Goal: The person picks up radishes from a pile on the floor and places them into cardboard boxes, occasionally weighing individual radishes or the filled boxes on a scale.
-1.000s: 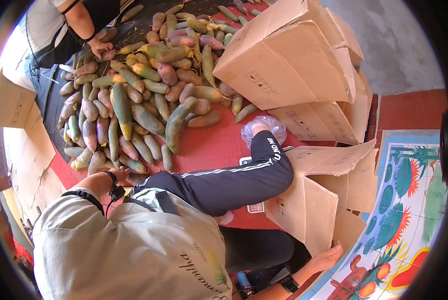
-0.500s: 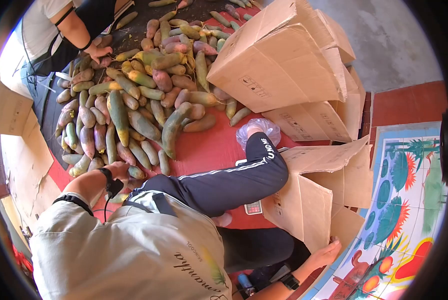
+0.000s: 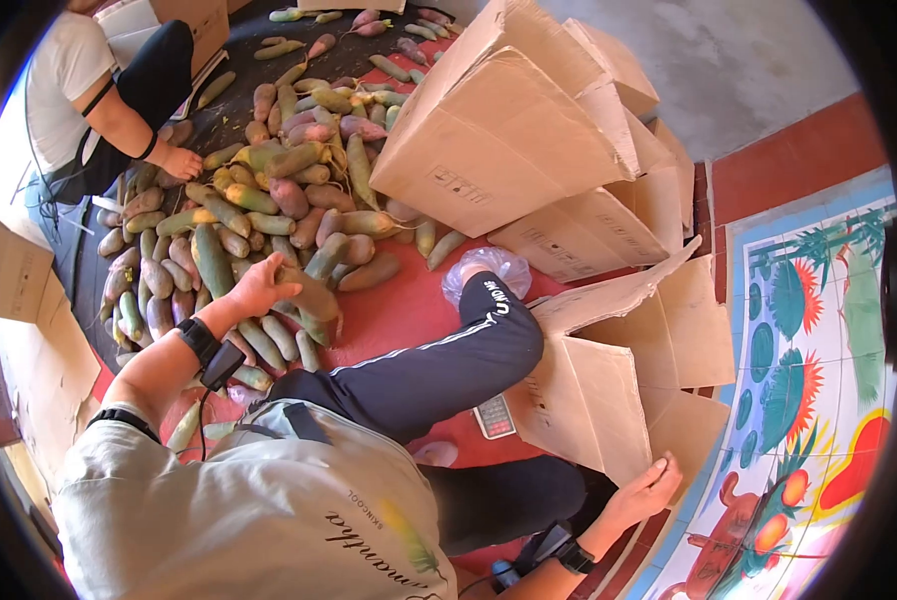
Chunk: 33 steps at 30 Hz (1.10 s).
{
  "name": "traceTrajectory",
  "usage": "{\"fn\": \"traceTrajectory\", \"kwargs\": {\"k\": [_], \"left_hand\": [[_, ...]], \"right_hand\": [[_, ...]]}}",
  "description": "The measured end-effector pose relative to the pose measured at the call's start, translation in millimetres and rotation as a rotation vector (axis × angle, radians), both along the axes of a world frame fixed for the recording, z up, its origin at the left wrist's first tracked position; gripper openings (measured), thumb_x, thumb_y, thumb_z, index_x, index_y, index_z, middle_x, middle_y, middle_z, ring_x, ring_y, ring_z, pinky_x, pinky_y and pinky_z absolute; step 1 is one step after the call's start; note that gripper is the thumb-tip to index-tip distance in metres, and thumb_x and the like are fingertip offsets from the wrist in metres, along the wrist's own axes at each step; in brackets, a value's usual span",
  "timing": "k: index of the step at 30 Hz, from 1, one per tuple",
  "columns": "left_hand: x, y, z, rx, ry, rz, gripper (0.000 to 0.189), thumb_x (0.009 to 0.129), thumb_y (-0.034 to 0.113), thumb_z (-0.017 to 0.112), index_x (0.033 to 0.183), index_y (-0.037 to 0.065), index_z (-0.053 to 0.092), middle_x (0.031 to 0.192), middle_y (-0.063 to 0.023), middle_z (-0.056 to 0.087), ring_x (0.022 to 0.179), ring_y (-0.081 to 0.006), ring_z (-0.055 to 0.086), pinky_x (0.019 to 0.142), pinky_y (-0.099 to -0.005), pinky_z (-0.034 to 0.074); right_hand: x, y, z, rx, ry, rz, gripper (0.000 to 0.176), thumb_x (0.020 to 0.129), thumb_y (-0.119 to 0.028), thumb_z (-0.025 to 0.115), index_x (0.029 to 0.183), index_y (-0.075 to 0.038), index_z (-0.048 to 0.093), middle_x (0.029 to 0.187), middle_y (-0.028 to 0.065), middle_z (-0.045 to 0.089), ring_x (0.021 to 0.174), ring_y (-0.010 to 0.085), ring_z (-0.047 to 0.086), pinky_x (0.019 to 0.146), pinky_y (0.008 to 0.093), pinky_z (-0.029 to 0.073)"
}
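My left hand (image 3: 261, 287) is at the near edge of a heap of long green and pinkish radishes (image 3: 259, 222). Its fingers are closed round the end of a brownish-green radish (image 3: 315, 300), which lies over others in the pile. My right hand (image 3: 646, 488) grips the edge of a flap on an open cardboard box (image 3: 581, 395), thumb and fingers on either side of the cardboard. That box stands on the red floor beside my bent leg.
More open cardboard boxes (image 3: 499, 140) stand beyond my knee. A scale's keypad (image 3: 495, 416) shows beside the near box. Another person's hand (image 3: 181, 163) touches the heap at upper left. A painted tile panel (image 3: 769, 480) lies at right.
My left hand has moved up and right onto the heap and now holds a radish. My right hand stays on the box flap. The view has shifted slightly; the other person leans back a little.
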State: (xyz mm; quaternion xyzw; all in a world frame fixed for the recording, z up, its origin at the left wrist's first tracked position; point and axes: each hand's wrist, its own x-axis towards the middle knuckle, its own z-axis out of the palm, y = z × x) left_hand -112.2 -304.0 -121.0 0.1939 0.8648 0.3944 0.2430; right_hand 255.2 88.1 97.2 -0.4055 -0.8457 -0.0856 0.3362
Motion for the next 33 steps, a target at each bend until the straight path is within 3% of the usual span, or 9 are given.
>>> {"fn": "traceTrajectory", "kwargs": {"k": [3,7,11,17,22,24,25,28,33], "left_hand": [[4,28,35,0.441,-0.188,0.119,0.039,0.078,0.025,0.064,0.103,0.001,0.047,0.089,-0.0061,0.055,0.082,-0.0125,0.052,0.072,-0.0283,0.044],[21,63,101,0.705,-0.46,0.085,0.043,0.081,0.034,0.06,0.107,0.004,0.045,0.099,-0.0054,0.053,0.093,-0.0142,0.051,0.082,-0.031,0.042],[41,92,124,0.888,-0.691,-0.053,0.041,0.081,0.034,0.06,0.105,0.004,0.045,0.101,-0.0067,0.052,0.097,-0.0164,0.051,0.085,-0.0337,0.043],[77,121,135,0.883,-0.915,-0.242,0.034,0.082,0.028,0.06,0.105,0.006,0.046,0.1,-0.0047,0.053,0.095,-0.0158,0.053,0.085,-0.0333,0.043],[99,138,134,0.838,-1.071,-0.313,0.035,0.082,0.03,0.059,0.105,0.007,0.046,0.101,-0.0046,0.054,0.096,-0.0151,0.052,0.085,-0.0342,0.043],[102,143,129,0.855,-1.133,-0.341,0.034,0.083,0.03,0.059,0.106,0.008,0.046,0.103,-0.0047,0.053,0.097,-0.0153,0.052,0.086,-0.0351,0.043],[103,145,131,0.86,-1.133,-0.352,0.033,0.083,0.029,0.059,0.106,0.008,0.047,0.103,-0.0043,0.053,0.097,-0.0152,0.052,0.086,-0.0351,0.042],[106,147,127,0.831,-1.184,-0.363,0.032,0.083,0.029,0.058,0.105,0.008,0.047,0.103,-0.004,0.053,0.098,-0.0147,0.051,0.087,-0.035,0.042],[109,155,122,0.889,-1.276,-0.438,0.03,0.086,0.027,0.055,0.107,0.008,0.047,0.105,-0.0045,0.052,0.1,-0.0151,0.051,0.086,-0.0349,0.042]], "right_hand": [[-5,-15,4,0.218,-0.035,0.096,0.021,0.086,-0.009,0.043,0.095,0.006,0.053,0.094,0.0177,0.054,0.084,0.0322,0.052,0.074,0.0394,0.042],[-15,-39,2,0.098,0.025,0.277,0.019,0.084,-0.008,0.045,0.095,0.005,0.053,0.093,0.0186,0.054,0.085,0.0336,0.052,0.074,0.0412,0.042],[-27,-59,-11,-0.097,0.007,0.452,0.024,0.083,-0.016,0.052,0.099,0.001,0.052,0.093,0.0176,0.054,0.085,0.0335,0.053,0.072,0.0413,0.044],[-46,-90,-19,-0.407,-0.092,0.688,0.047,0.072,-0.02,0.061,0.113,0.0,0.048,0.105,0.018,0.053,0.094,0.0346,0.053,0.082,0.0397,0.042],[-42,-95,-33,-0.54,-0.158,0.713,0.044,0.073,-0.015,0.062,0.112,0.0,0.049,0.091,0.0179,0.056,0.08,0.0311,0.057,0.07,0.0362,0.045],[-33,-93,-41,-0.722,-0.06,0.623,0.036,0.076,-0.014,0.059,0.107,0.001,0.05,0.078,0.0152,0.057,0.069,0.0275,0.058,0.064,0.0343,0.046],[-34,-94,-35,-0.576,-0.063,0.62,0.019,0.079,-0.012,0.055,0.091,0.003,0.053,0.066,0.0119,0.057,0.059,0.0225,0.057,0.058,0.0304,0.044],[-23,-90,-31,-0.778,-0.012,0.529,0.013,0.069,-0.005,0.06,0.081,0.0,0.056,0.069,0.0151,0.057,0.061,0.032,0.056,0.057,0.0344,0.044],[-20,-93,-22,-1.011,0.104,0.574,0.007,0.071,-0.004,0.051,0.068,0.002,0.055,0.061,0.0112,0.055,0.054,0.023,0.054,0.053,0.0303,0.042]]}}
